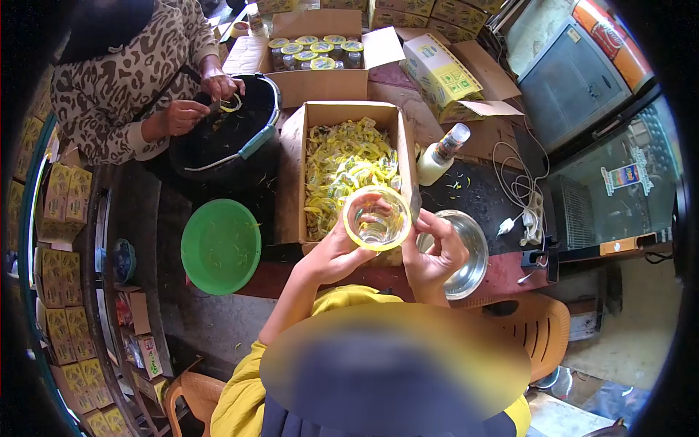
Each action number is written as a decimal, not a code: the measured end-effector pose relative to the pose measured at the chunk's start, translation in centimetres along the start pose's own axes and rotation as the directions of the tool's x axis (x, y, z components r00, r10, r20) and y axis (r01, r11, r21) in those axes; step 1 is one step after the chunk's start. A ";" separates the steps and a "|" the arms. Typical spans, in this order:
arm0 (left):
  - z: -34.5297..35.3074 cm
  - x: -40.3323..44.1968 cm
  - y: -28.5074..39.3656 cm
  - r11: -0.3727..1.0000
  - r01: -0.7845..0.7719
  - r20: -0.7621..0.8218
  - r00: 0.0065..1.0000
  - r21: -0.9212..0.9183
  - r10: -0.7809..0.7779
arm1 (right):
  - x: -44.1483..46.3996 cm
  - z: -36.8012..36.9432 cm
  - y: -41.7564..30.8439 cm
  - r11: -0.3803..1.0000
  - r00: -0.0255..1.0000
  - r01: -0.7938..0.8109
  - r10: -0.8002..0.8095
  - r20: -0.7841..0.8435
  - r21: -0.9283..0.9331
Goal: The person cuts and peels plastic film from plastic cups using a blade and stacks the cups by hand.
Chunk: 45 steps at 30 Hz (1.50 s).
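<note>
A clear plastic cup (pixel 377 218) with a yellow rim is tilted so that its open mouth faces me. My left hand (pixel 336 253) is wrapped round its left side. At the cup's right edge, my right hand (pixel 437 251) has thumb and fingers pinched together, and a thin dark blade (pixel 416 202) stands up from them. Just beyond the cup is a cardboard box (pixel 293 171) filled with yellow and clear plastic strips (pixel 349 160). A shiny metal bowl (pixel 477 255) lies partly hidden behind my right hand.
A green basin (pixel 220 247) stands left of the box. Beyond it, a person (pixel 138 80) works over a black bucket (pixel 251 142). Stacked cups (pixel 435 162) stand to the right, near a coiled white cable (pixel 513 178). Further back are a carton of lidded cups (pixel 317 86) and another carton (pixel 440 73).
</note>
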<state>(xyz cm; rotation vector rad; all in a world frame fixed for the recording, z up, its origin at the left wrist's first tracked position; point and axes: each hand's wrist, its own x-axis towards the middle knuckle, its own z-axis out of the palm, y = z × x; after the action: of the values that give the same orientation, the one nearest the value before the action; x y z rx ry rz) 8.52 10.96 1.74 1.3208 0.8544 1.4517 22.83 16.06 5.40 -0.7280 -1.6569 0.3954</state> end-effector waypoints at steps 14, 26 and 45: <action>-0.3 0.2 0.3 1.000 0.001 0.006 1.000 -0.002 -0.001 | -0.3 -0.5 -0.3 1.000 1.000 -0.003 0.003 0.011 0.018; -0.2 0.2 0.2 0.998 0.014 0.015 1.000 0.058 -0.015 | 0.2 -0.4 0.5 1.000 1.000 -0.013 0.013 0.015 -0.005; -0.2 0.4 0.5 0.991 0.018 0.025 0.999 0.133 -0.022 | -0.2 -0.6 0.2 0.998 0.999 0.040 -0.039 0.011 -0.055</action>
<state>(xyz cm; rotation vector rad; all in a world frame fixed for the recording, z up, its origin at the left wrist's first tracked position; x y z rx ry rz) 8.27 11.22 2.28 1.4228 0.9580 1.3786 23.53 16.00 5.22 -0.7341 -1.6941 0.3267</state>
